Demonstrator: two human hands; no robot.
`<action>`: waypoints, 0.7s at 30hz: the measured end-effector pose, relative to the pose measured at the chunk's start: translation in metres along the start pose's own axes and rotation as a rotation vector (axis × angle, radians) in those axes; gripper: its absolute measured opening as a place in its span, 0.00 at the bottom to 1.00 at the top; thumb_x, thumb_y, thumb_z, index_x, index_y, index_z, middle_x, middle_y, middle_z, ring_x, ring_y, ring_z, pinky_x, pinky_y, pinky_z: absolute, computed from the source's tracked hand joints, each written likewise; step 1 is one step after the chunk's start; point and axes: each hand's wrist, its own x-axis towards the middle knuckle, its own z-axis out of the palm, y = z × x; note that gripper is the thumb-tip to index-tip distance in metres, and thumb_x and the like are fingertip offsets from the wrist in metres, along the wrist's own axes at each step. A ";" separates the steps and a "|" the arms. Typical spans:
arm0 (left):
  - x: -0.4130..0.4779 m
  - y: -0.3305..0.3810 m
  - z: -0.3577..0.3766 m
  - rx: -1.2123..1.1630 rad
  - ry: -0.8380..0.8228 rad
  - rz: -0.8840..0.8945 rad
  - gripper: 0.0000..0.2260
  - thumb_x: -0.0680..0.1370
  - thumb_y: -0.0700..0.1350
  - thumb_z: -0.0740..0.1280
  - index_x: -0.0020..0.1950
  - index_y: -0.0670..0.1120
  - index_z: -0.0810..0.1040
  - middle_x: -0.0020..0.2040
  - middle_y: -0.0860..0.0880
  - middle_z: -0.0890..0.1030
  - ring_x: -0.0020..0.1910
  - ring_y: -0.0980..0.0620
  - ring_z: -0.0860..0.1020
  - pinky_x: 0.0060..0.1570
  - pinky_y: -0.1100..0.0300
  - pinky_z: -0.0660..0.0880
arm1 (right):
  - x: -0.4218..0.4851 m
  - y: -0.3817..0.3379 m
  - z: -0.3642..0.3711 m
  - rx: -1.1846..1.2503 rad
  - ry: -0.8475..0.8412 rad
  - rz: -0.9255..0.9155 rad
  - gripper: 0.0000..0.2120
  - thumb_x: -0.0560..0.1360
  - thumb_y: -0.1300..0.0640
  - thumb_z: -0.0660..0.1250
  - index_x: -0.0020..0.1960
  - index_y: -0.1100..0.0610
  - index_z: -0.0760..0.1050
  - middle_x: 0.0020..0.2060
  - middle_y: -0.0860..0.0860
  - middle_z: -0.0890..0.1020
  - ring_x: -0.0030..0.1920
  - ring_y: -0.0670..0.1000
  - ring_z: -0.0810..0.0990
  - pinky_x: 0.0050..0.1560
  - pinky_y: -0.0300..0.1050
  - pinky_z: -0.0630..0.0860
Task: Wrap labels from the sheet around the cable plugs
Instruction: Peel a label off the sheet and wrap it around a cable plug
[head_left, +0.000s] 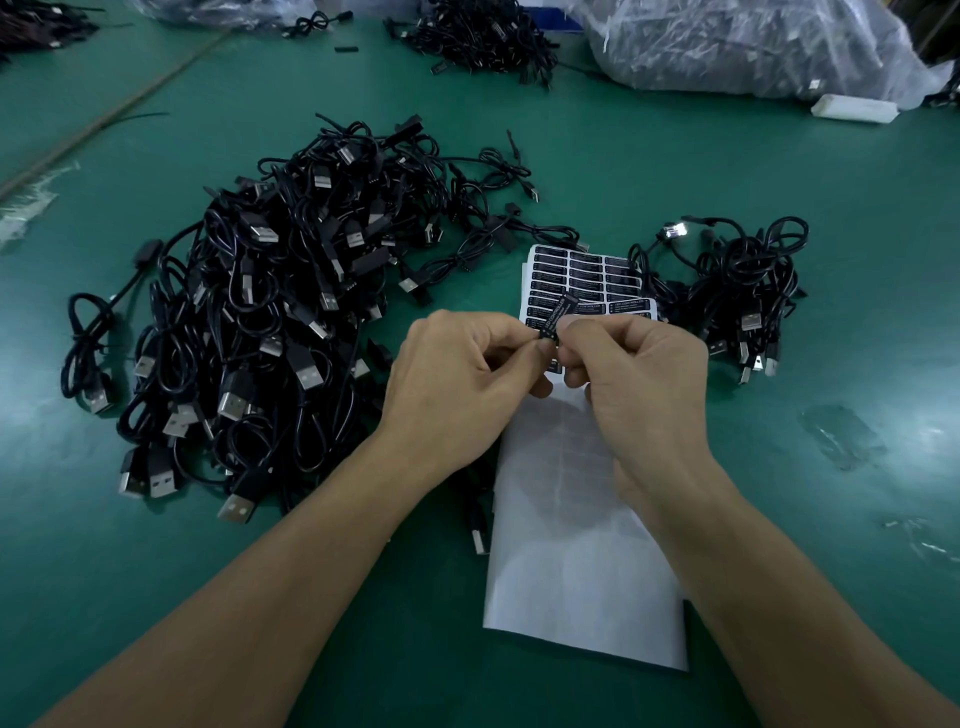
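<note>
Head view, both forearms stretched forward over table (779, 171), black label (555, 315) pinched between curled fingertips of left hand (457, 376) and right hand (636, 376), held just above label sheet (589, 278), cable pile (270, 312) at left.

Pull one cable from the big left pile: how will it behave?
Probably floppy: the cables in the pile lie in loose loops. Likely snags and drags neighbours, since loops interlock. Seems light: thin cords, small plugs.
</note>
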 end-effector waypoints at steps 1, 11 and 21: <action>0.000 0.000 0.000 -0.001 0.001 0.001 0.09 0.76 0.49 0.68 0.43 0.49 0.87 0.33 0.57 0.85 0.34 0.57 0.83 0.39 0.47 0.81 | 0.000 0.000 0.000 0.000 0.001 0.000 0.10 0.73 0.60 0.72 0.33 0.55 0.81 0.27 0.47 0.82 0.27 0.42 0.76 0.28 0.32 0.69; 0.000 0.000 0.001 0.008 0.011 0.003 0.09 0.76 0.49 0.68 0.43 0.49 0.87 0.33 0.57 0.85 0.32 0.58 0.82 0.38 0.47 0.81 | 0.000 0.000 0.000 -0.009 0.006 -0.008 0.12 0.73 0.60 0.72 0.32 0.54 0.81 0.27 0.48 0.82 0.28 0.42 0.76 0.28 0.32 0.70; -0.001 0.001 0.001 0.023 0.006 0.006 0.08 0.76 0.49 0.68 0.44 0.50 0.87 0.33 0.57 0.85 0.33 0.57 0.82 0.38 0.48 0.81 | 0.002 0.002 0.000 -0.030 0.006 -0.024 0.14 0.71 0.61 0.71 0.28 0.52 0.80 0.27 0.47 0.82 0.28 0.42 0.77 0.29 0.32 0.71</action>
